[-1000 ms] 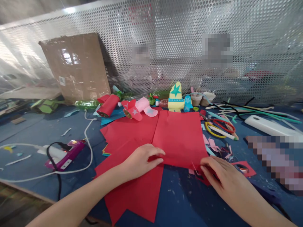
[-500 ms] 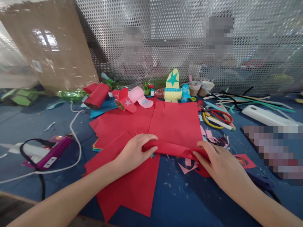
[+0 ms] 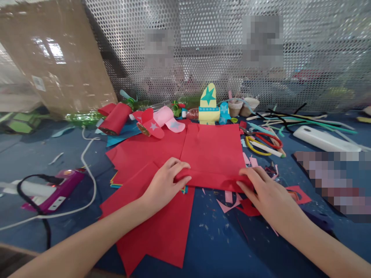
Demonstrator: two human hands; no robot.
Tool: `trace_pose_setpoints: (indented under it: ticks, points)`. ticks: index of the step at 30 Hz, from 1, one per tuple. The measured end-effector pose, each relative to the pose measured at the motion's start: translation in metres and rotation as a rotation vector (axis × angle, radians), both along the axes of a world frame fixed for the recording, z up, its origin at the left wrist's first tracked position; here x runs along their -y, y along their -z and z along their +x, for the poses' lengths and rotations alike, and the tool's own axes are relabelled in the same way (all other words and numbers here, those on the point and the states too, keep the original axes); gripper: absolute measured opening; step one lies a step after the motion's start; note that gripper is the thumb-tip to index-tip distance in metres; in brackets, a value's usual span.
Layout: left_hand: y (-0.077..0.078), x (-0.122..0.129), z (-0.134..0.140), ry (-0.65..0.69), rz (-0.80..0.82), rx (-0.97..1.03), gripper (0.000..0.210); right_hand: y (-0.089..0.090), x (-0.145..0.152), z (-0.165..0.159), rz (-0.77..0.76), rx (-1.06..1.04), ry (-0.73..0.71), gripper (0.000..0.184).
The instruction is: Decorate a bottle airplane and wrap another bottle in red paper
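A sheet of red paper (image 3: 214, 148) lies in front of me, its near edge turned up into a narrow folded strip. My left hand (image 3: 166, 183) pinches the left end of that strip between thumb and fingers. At the right end, my right hand (image 3: 262, 191) grips the fold the same way. More red sheets (image 3: 162, 235) are spread under and beside my left hand and forearm. Pink paper scraps (image 3: 228, 202) lie on the table just left of my right hand.
Behind the paper stand a red tube (image 3: 116, 119), a yellow paper rocket (image 3: 208, 106) and small cups (image 3: 234, 107). Scissors (image 3: 263, 143) and a white glue gun-like object (image 3: 324, 139) lie right. A purple power strip (image 3: 59, 193) with cables sits left; a cardboard panel (image 3: 55, 50) leans behind.
The turned-up strip along the near edge now looks flatter. Both hands keep hold of its ends with little movement. The whole view has shifted slightly.
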State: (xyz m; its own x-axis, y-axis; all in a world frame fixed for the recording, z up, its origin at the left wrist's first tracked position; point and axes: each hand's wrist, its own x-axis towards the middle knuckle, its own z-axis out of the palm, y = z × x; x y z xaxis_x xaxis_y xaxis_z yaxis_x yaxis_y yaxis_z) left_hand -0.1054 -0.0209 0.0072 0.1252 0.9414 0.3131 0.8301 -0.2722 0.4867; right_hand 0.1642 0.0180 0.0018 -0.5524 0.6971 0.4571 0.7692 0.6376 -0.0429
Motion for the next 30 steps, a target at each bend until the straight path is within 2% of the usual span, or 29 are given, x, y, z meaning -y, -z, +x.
trace_pose_setpoints:
  ticks: [7,17,30]
  points:
    - [0.0036,0.0001,-0.004,-0.004,-0.017,0.14,0.009,0.0048,-0.0022,0.0001,0.059,0.036,-0.034,0.035]
    - [0.0039,-0.0023,-0.0096,0.006,-0.139,0.266,0.025,0.0042,-0.0016,-0.0006,0.072,0.041,-0.039,0.039]
    - [-0.0031,-0.0019,-0.0053,0.015,-0.168,0.11,0.018,0.0071,-0.0058,-0.0007,0.008,0.044,-0.035,0.036]
